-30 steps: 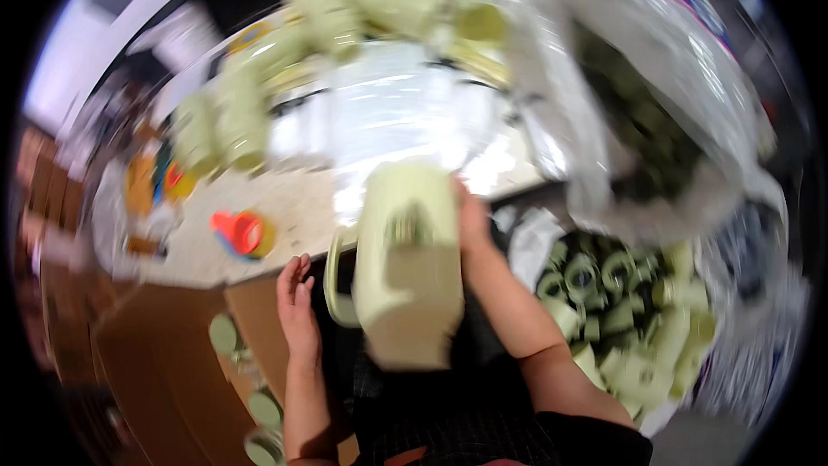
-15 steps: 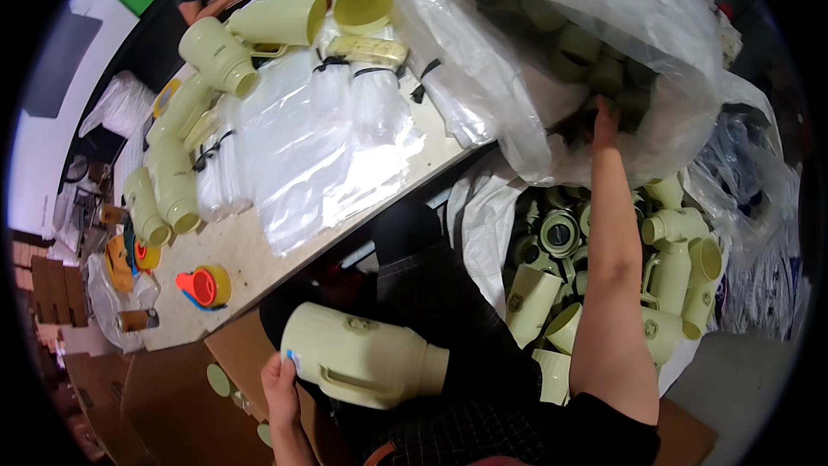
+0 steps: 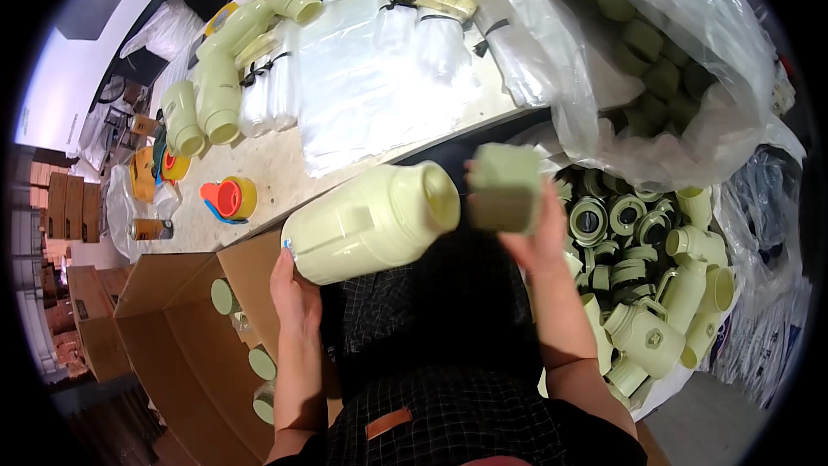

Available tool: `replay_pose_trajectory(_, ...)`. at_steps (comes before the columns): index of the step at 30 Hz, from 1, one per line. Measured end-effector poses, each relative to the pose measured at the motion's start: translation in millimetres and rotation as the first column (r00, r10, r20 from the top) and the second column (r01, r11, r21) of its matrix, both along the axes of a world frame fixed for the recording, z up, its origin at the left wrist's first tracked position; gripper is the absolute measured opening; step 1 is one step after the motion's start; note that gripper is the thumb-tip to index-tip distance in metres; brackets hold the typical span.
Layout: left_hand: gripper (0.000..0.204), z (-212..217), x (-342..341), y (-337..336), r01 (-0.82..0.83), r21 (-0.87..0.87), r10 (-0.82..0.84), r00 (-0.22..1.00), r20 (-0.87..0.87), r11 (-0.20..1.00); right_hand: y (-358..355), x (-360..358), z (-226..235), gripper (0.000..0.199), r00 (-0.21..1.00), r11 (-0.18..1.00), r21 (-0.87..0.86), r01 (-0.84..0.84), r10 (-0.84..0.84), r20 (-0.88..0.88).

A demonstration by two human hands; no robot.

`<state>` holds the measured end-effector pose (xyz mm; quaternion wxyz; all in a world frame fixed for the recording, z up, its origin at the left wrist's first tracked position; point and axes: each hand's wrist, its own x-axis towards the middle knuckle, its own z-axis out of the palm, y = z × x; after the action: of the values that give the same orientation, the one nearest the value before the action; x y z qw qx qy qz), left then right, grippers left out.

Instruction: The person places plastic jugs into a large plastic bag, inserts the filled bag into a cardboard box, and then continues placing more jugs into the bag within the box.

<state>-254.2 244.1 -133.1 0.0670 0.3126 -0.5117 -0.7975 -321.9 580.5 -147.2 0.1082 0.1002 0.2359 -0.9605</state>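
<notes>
The pale surface [image 3: 280, 154] runs close beyond the jug [image 3: 362, 229], so a careless swing could knock the jug on its edge. The jug, light green and tilted with its neck up to the right, could also slip or tip down onto the dark apron [image 3: 448, 401], because the only visible hold is at its base end and the neck end shows no support. The smaller green cup [image 3: 504, 185] might bump the jug's neck if it drifts left, or drop if the grip on its side loosens.

The jug lies between the two hands, above the lap. The left hand [image 3: 297, 293] is clamped on its lower left end, thumb showing, other fingers partly hidden. The cup is near the jug's neck, with a gap between them. The right hand [image 3: 542, 229] grips the cup from its right and lower side; blur means exact finger placement cannot be told. The hands are well apart
</notes>
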Motion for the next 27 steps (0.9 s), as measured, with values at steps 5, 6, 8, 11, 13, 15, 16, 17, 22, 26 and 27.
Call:
replay_pose_trajectory(5, 0.039, -1, 26, -22, 0.077, 0.026, -0.077, 0.997, 0.010, 0.997, -50, 19, 0, 0.064, 0.831, 0.535, 0.783, 0.317, 0.242, -0.501)
replay_pose_trajectory(6, 0.040, 4, 29, -24, 0.096, 0.073, -0.102, 0.992, 0.071, 0.993, -42, 14, 11, 0.057, 0.572, 0.430, 0.680, 0.594, 0.369, -0.733)
replay_pose_trajectory(8, 0.042, 4, 36, -26, 0.065, 0.051, -0.074, 0.981, 0.177, 0.997, -48, 32, 47, 0.056, 0.407, 0.419, 0.652, 0.632, 0.537, -0.739)
replay_pose_trajectory(11, 0.039, 24, 28, -14, 0.015, -0.102, -0.017, 1.000, -0.021, 0.995, -58, 49, 29, 0.067, 0.708, 0.496, 0.733, 0.466, 0.288, -0.645)
replay_pose_trajectory(13, 0.038, 26, 24, -23, -0.109, -0.458, 0.003, 0.975, -0.224, 0.882, -80, 66, -4, 0.072, 0.930, 0.708, 0.649, 0.280, -0.034, -0.365)
replay_pose_trajectory(15, 0.039, 37, 12, -34, -0.208, -0.737, -0.070, 0.943, -0.327, 0.644, -86, 95, -27, 0.071, 0.970, 0.760, 0.638, 0.123, 0.044, -0.239)
replay_pose_trajectory(16, 0.039, 50, -1, -38, -0.201, -0.831, -0.124, 0.944, -0.305, 0.519, -83, 106, -37, 0.071, 0.982, 0.780, 0.624, 0.050, 0.076, -0.174)
replay_pose_trajectory(17, 0.033, 63, -16, -35, -0.184, -0.889, -0.188, 0.940, -0.284, 0.420, -69, 111, -34, 0.068, 0.917, 0.665, 0.747, -0.006, 0.301, -0.261)
replay_pose_trajectory(22, 0.035, 42, -59, -8, 0.569, -0.663, -0.867, 0.406, -0.287, 0.486, 22, 79, -58, 0.036, 0.966, 0.232, 0.952, 0.199, 0.118, -0.231)
replay_pose_trajectory(26, 0.094, 49, -43, 81, 0.602, -0.632, -0.762, 0.647, 0.027, 0.488, 141, 13, -200, 0.031, 0.967, -0.476, 0.877, 0.059, -0.189, -0.168)
replay_pose_trajectory(27, 0.103, 56, -41, 73, 0.610, -0.700, -0.765, 0.629, 0.142, 0.372, 176, 18, -244, 0.035, 0.990, -0.663, 0.747, -0.038, -0.126, -0.061)
